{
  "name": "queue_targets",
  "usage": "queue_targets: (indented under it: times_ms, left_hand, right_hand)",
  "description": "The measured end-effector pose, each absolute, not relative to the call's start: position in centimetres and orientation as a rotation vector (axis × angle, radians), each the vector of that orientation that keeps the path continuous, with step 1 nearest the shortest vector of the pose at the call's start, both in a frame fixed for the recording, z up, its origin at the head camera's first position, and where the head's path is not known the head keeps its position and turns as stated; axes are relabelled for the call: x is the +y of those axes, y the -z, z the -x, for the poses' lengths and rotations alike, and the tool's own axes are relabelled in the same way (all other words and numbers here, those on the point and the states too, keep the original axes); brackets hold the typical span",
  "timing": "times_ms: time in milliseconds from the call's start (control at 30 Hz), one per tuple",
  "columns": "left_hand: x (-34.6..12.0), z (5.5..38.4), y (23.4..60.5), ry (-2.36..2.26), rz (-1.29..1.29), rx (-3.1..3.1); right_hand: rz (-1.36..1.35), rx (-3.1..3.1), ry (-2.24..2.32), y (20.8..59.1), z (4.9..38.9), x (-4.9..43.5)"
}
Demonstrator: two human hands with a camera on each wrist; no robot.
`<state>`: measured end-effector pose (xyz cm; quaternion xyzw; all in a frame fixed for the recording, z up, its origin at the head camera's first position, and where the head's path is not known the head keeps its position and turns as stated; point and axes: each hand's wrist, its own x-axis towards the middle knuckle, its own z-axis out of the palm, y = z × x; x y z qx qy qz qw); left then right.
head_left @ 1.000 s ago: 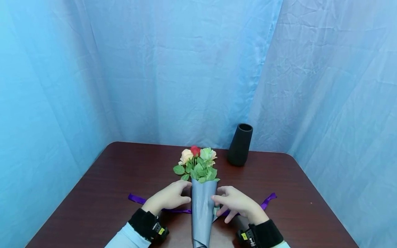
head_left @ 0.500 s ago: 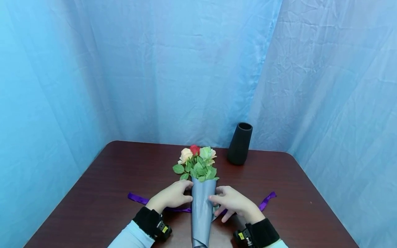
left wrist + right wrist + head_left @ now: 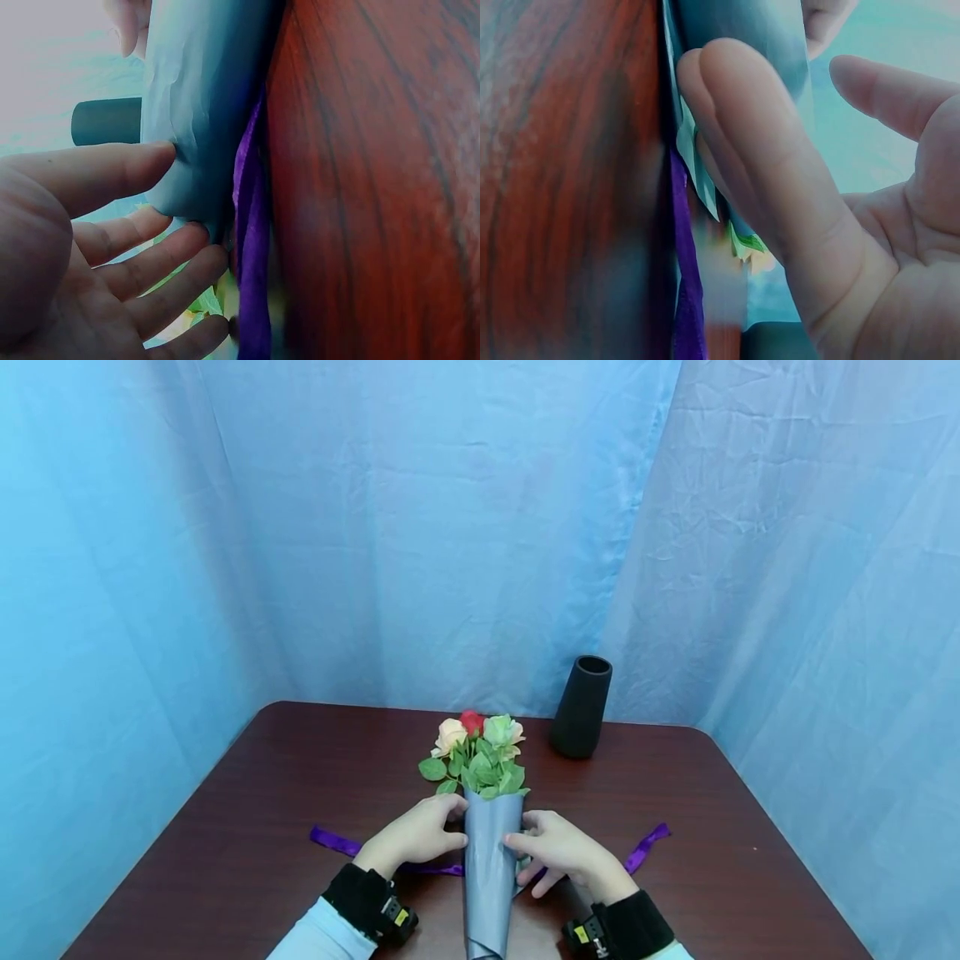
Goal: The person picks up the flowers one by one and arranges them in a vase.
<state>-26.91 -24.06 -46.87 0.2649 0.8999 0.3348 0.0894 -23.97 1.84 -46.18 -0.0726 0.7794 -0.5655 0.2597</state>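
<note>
A bouquet of red, cream and pale green roses lies on the table, its stems wrapped in a grey-blue paper cone. At the cone's left side, my left hand touches the paper with its thumb and fingertips, fingers fairly straight. My right hand is at the right side, thumb apart from the fingers; its fingertips lie along a loose paper flap in the right wrist view. A purple ribbon passes beneath the cone, one end out on each side. The middle of the ribbon is hidden.
A black tapered vase stands at the back of the dark brown wooden table, right of the flowers. Light blue curtains hang behind and on both sides of the table.
Both hands have come slightly inward against the paper cone, and the cone looks a little narrower at its upper part. Over the last half second hardly anything moves.
</note>
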Motion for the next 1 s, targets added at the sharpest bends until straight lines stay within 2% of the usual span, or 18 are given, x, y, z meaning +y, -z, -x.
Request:
queue_targets:
  times_ms: [1000]
  left_hand:
    - [-23.8, 26.9, 45.4, -1.115, -0.844, 2.684]
  right_hand:
    - [0.138, 2.052, 1.622, 46.0, 24.4, 1.9]
